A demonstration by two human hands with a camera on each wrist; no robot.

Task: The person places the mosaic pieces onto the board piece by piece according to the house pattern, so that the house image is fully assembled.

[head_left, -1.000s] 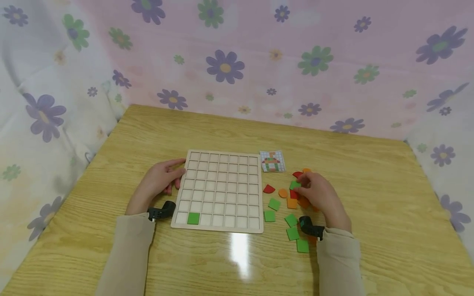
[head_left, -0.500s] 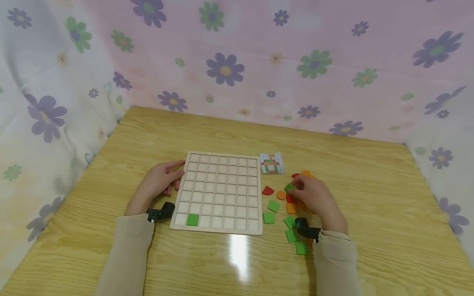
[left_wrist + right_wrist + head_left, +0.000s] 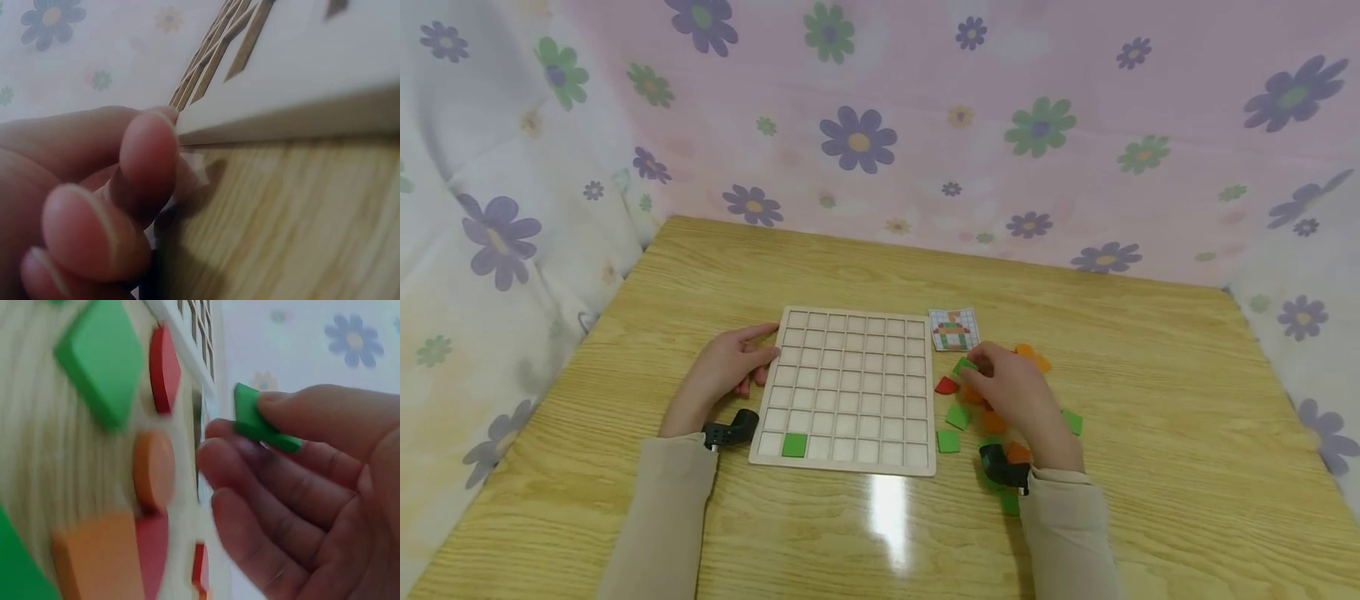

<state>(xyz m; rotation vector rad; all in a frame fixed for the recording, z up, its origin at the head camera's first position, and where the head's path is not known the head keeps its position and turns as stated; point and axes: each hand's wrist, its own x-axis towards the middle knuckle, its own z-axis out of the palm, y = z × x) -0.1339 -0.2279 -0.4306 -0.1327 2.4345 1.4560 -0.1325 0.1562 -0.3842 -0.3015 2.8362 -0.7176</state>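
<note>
A wooden grid board (image 3: 850, 471) lies on the table with one green square tile (image 3: 794, 445) in its bottom row. My left hand (image 3: 722, 367) rests at the board's left edge, fingertips touching the rim, as the left wrist view also shows. Between thumb and fingers, my right hand (image 3: 1011, 392) pinches another green square tile (image 3: 250, 415), raised above the table right of the board. Below that hand lie loose pieces: a red quarter-round tile (image 3: 946, 386), an orange round tile (image 3: 155, 470) and several green squares, one of them a green tile (image 3: 948, 441) near the board.
A small picture card (image 3: 954, 330) with a coloured grid pattern lies by the board's upper right corner. Orange pieces (image 3: 1033, 357) lie beyond the right hand, and a green tile (image 3: 1072, 422) is right of the wrist. A flowered cloth (image 3: 857, 183) hangs behind the table.
My right hand has picked up a green tile from the pile and carried it left, towards the board. The left hand has stayed at the board's edge.
</note>
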